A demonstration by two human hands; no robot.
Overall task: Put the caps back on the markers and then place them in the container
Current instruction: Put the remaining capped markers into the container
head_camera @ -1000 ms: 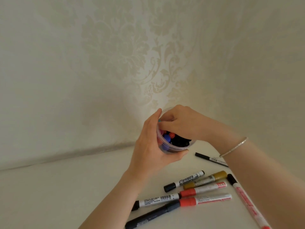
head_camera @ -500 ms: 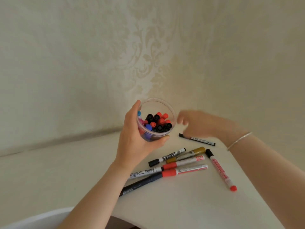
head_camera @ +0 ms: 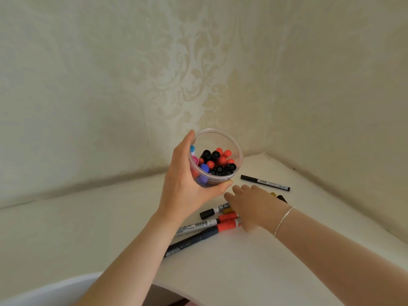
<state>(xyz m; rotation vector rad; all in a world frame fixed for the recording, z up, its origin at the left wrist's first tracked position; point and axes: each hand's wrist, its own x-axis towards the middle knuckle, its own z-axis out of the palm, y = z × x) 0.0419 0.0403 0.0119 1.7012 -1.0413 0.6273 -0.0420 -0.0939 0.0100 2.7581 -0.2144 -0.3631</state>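
Note:
My left hand (head_camera: 187, 184) grips a clear round container (head_camera: 234, 142), held above the white table and tilted toward me. Inside it stand several capped markers (head_camera: 217, 162) in black, red, blue and pink. My right hand (head_camera: 251, 206) lies flat, fingers spread, over a loose group of markers on the table. Out from under it stick a black-capped white marker (head_camera: 210, 212), two red-capped markers (head_camera: 227, 221), a barcode-labelled marker (head_camera: 194, 226) and a long black marker (head_camera: 189, 241). A thin black marker (head_camera: 265, 182) lies apart, behind the hand.
The white table (head_camera: 242, 272) sits in a corner between two cream patterned walls (head_camera: 154, 74). Its front edge curves at the lower left, with a white rounded surface (head_camera: 44, 292) below it.
My right hand left the container, swung out to the right and came down onto the markers on the table. The container, held in my left hand, now shows its opening.

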